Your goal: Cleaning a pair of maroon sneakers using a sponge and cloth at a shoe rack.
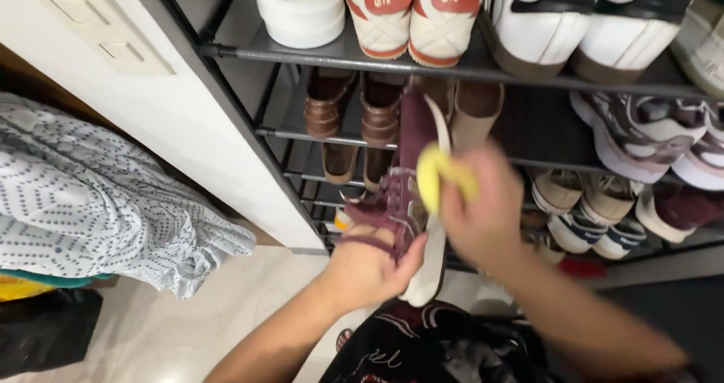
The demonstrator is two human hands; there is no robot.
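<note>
Gripping the maroon suede lace-up sneaker [398,194] before the black metal shoe rack [317,55], the left hand [369,270] is closing around it; the right hand [483,217] is pinching a yellow cloth [437,175] against its pale sole.

Left hand [369,266], fingers curled in a closed grip, bare forearm rising from lower left, right hand [483,213], motion-blurred, fingers pinched shut, bare forearm angling in from lower right, hands just beside each other

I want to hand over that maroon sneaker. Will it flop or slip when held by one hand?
Probably stiff enough: the maroon sneaker stands upright in the left hand. Its loose laces likely dangle. The right hand presses a yellow cloth against it, so it may twist.
</note>
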